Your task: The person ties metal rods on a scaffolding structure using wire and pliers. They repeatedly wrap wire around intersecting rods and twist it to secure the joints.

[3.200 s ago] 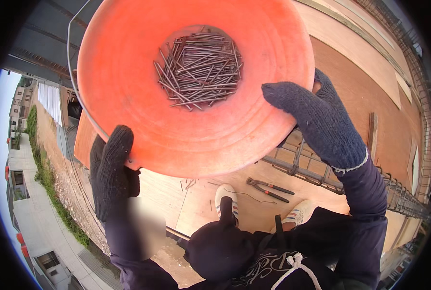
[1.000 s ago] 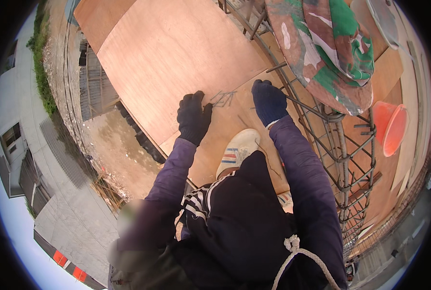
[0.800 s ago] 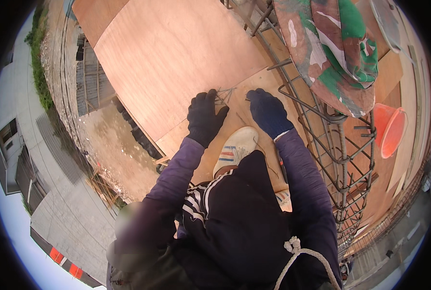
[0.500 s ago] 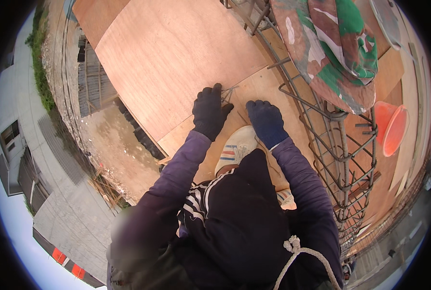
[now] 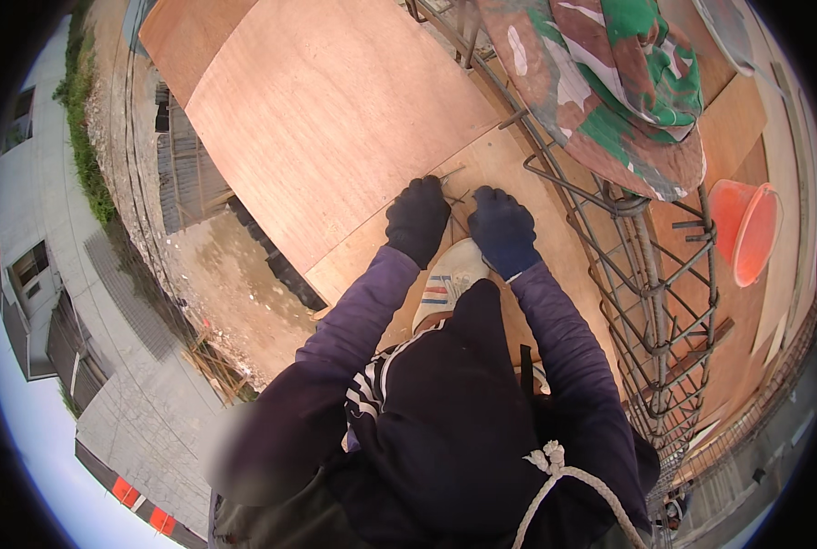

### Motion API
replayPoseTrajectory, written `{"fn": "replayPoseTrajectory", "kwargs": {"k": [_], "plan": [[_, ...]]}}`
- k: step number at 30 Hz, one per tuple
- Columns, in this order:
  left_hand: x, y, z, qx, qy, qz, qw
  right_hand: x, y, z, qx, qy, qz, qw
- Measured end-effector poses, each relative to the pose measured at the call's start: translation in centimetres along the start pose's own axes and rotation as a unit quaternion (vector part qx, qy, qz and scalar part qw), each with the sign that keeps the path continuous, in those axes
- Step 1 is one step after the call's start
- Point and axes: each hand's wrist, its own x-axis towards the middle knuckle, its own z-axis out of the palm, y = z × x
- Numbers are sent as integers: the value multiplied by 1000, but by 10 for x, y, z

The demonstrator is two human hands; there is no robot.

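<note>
Your dark-gloved left hand (image 5: 417, 220) has crept to the brown plywood sheet's (image 5: 335, 119) near edge, fingers pinching thin steel nails (image 5: 451, 174) pointing away, blue-gloved right hand (image 5: 503, 229) curled beside.

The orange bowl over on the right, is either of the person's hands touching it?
No. The orange bowl sits far to the right, past the steel bar cage, while the left hand and right hand are both down on the plywood sheet.

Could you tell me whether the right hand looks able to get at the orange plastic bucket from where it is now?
Probably not as things stand: the right hand is low on the plywood sheet, and the orange plastic bucket sits well beyond the steel rebar cage between them.
</note>
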Motion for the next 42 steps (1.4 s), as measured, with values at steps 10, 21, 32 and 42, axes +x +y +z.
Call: {"fn": "replayPoseTrajectory", "kwargs": {"k": [10, 21, 32, 42], "plan": [[-8, -50, -23, -479, -70, -94, 870, 0, -9, 3, -71, -45, 46, 995], [-16, -31, -14, -661, -58, -162, 730, 18, -24, -38, 445, -97, 163, 875], [-4, -46, -27, -568, -22, -210, 796, 53, -13, -31, 155, -14, -52, 986], [32, -31, -41, 22, 13, 150, 988, 48, -23, -14, -32, -94, -102, 990]]}}
